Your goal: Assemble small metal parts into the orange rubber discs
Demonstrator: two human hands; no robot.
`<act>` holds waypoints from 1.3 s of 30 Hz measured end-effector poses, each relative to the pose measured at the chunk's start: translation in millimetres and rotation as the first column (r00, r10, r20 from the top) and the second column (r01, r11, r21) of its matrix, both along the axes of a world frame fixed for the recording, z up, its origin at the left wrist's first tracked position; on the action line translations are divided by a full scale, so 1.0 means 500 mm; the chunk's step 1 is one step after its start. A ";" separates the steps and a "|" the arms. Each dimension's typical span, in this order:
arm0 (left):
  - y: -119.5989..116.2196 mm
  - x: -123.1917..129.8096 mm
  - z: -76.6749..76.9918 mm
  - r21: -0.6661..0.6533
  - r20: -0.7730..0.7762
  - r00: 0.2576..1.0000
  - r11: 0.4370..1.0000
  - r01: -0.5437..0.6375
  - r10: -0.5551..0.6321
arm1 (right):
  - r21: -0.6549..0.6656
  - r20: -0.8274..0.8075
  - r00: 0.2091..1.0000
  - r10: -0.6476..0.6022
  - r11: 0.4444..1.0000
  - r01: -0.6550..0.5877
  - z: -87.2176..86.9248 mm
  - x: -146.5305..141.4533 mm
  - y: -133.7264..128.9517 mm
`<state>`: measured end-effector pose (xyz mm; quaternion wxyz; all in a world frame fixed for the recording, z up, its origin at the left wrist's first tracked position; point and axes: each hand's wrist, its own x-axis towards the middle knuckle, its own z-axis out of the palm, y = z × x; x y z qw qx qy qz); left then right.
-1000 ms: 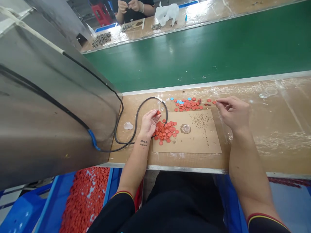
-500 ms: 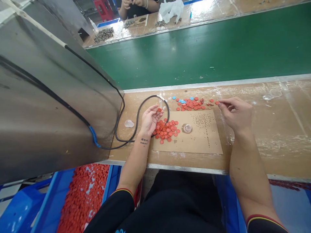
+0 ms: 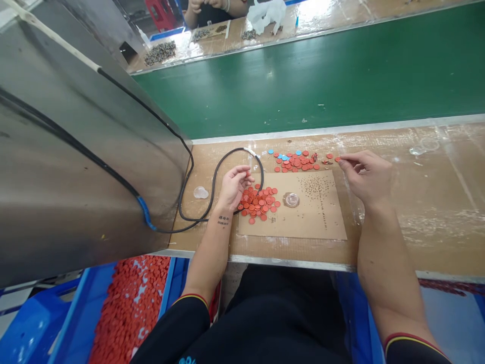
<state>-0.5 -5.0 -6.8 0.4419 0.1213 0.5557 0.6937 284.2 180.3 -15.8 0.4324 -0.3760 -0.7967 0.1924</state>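
Note:
My left hand is closed on a small red disc, just above the near pile of red discs. At the far right of the other discs, my right hand pinches or presses a red disc at its fingertips. A second pile of red discs, with a few blue discs among it, lies along the back of the cardboard sheet. On that sheet sit a small clear round dish and a scatter of tiny brown pieces.
A black cable loops over the worktable beside a metal cabinet. Beyond runs a green conveyor belt; a co-worker's hands are past it. A blue bin of red discs stands below left. Clear plastic pieces lie right.
The fingers of my left hand have curled in, turning the red disc so that less of it shows. My right hand has hardly moved. The whole view has shifted slightly.

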 end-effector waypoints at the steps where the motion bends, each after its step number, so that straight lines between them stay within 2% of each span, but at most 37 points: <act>1: 0.000 0.000 0.000 -0.002 0.008 1.000 1.000 -0.003 0.003 | -0.001 0.001 1.000 0.000 1.000 0.000 0.000 0.000 0.000; 9: -0.001 0.001 0.010 0.012 0.065 0.998 1.000 -0.012 0.012 | -0.026 -0.002 1.000 0.021 0.999 -0.021 0.003 0.000 -0.001; 16: -0.008 -0.008 0.004 0.041 0.149 0.989 0.999 -0.008 0.001 | -0.029 -0.009 1.000 0.016 0.999 -0.017 0.002 0.002 -0.001; 27: -0.003 0.001 0.015 0.061 0.160 0.985 0.996 -0.068 0.057 | 0.003 -0.003 1.000 0.000 1.000 0.000 0.008 0.000 -0.005; 39: -0.007 -0.012 -0.014 0.038 0.075 0.995 0.997 -0.071 0.068 | -0.031 0.002 1.000 0.005 1.000 -0.005 0.012 0.000 -0.006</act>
